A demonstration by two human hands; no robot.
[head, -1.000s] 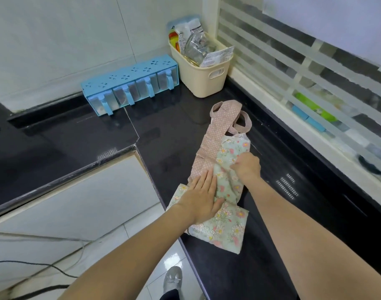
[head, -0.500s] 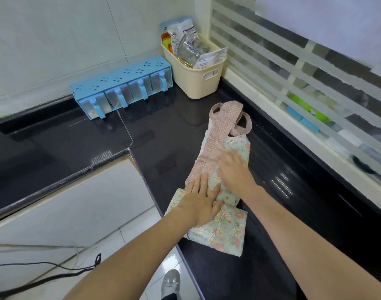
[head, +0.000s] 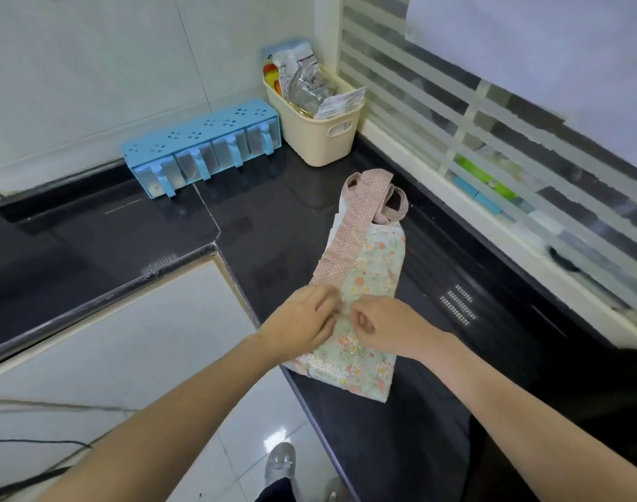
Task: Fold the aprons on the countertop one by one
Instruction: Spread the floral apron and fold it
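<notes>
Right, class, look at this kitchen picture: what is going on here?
A person is folding a floral apron on a black countertop. It lies as a narrow strip, its pink dotted straps pointing toward a cream basket. Both hands work at its middle: the left hand and right hand have curled fingers, apparently gathering cloth for another fold.

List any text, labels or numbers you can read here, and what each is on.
No text is legible.
Packets in the cream basket: printed labels, too blurred to read.
Basket handle: a mark beside it, too small to read.
Blue spice rack: flower cut-outs only, no words.
Apron under the left hand and right hand: floral and dotted patterns, no lettering.
</notes>
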